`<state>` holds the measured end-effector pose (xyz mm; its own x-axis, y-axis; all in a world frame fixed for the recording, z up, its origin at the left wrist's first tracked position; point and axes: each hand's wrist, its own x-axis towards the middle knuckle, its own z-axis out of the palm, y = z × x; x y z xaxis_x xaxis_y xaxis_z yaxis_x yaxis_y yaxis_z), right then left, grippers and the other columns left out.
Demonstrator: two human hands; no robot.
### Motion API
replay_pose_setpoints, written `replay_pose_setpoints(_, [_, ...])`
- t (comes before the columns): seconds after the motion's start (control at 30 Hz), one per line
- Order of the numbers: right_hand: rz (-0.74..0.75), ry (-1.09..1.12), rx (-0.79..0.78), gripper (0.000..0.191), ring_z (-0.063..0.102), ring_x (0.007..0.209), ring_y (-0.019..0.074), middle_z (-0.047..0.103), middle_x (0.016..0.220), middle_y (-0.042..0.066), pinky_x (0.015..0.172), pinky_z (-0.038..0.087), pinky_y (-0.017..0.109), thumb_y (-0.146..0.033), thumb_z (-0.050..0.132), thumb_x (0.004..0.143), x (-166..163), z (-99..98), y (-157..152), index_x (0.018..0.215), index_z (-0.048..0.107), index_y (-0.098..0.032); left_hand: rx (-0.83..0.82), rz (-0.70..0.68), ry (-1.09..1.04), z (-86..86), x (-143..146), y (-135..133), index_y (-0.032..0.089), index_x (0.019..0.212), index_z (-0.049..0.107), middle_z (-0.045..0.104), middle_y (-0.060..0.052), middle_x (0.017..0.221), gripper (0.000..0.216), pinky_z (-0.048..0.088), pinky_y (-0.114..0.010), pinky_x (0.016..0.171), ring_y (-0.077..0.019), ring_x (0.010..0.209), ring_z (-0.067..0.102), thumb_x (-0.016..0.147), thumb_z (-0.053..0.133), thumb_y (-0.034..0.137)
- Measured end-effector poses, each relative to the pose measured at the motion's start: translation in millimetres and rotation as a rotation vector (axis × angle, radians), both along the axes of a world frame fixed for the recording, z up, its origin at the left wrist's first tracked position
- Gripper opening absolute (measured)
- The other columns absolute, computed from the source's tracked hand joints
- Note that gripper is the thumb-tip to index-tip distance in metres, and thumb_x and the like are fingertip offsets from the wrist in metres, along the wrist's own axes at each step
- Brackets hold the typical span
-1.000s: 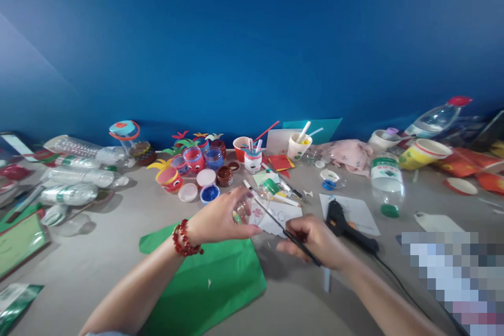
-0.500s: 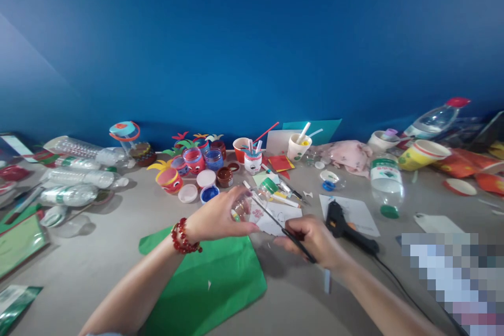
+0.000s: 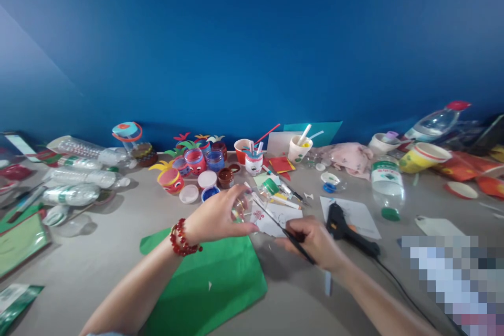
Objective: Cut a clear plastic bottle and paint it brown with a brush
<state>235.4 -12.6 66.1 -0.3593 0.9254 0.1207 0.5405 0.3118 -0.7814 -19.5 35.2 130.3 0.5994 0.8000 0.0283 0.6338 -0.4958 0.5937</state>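
Observation:
My left hand (image 3: 214,216), with red bead bracelets at the wrist, curls its fingers and thumb round a small clear plastic piece (image 3: 238,209), partly hidden, with coloured marks on it. In my right hand (image 3: 311,241) is a slim paintbrush (image 3: 271,216), dark-handled and pale at the far end, slanting up to the left. Its tip is close beside the clear piece; blur hides whether they touch. Beneath and behind the brush lies a white paper (image 3: 275,220) with a red drawing. Below my left hand, green felt (image 3: 212,283) is spread on the table.
Painted cups (image 3: 171,181) and paint pots (image 3: 210,192) stand behind my left hand. A black glue gun (image 3: 348,231) with a cable lies to the right. Clear bottles (image 3: 71,195) lie at left, and a green-capped bottle (image 3: 388,184) stands upside down at right.
The whole view has shifted very slightly. Both hands keep nearly the same pose and hold the same things.

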Motion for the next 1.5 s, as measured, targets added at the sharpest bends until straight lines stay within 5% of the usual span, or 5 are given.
replay_pose_setpoints(0.4, [0.094,0.004,-0.099,0.066,0.024,0.051,0.0094,0.027,0.050,-0.007,0.046,0.018,0.024,-0.072,0.069,0.071,8.3,-0.1,1.8,0.052,0.031,-0.022,0.047,0.004,0.082,-3.8,2.8,-6.9,0.016,0.135,0.042,0.069,-0.012,0.116,0.074,0.056,-0.037,0.081,-0.0273,0.098,0.070,0.075,0.072,0.048])
replay_pose_setpoints(0.83, [0.002,-0.005,-0.289,0.067,0.025,0.051,0.0087,0.027,0.051,-0.007,0.046,0.018,0.023,-0.074,0.070,0.067,6.6,11.2,0.0,0.051,0.030,-0.022,0.119,0.088,0.095,-21.5,15.3,-12.7,0.014,0.137,0.042,0.070,-0.011,0.104,0.075,0.057,-0.040,0.079,-0.0279,0.091,0.071,0.076,0.070,0.047])
replay_pose_setpoints(1.5, [-0.046,-0.026,-0.209,0.066,0.024,0.052,0.0089,0.028,0.050,-0.006,0.046,0.019,0.023,-0.072,0.065,0.075,3.5,11.1,-3.0,0.050,0.030,-0.021,0.172,0.102,0.125,-14.1,12.3,-9.2,0.018,0.131,0.043,0.071,-0.008,0.104,0.069,0.056,-0.034,0.074,-0.0270,0.091,0.071,0.075,0.070,0.047])
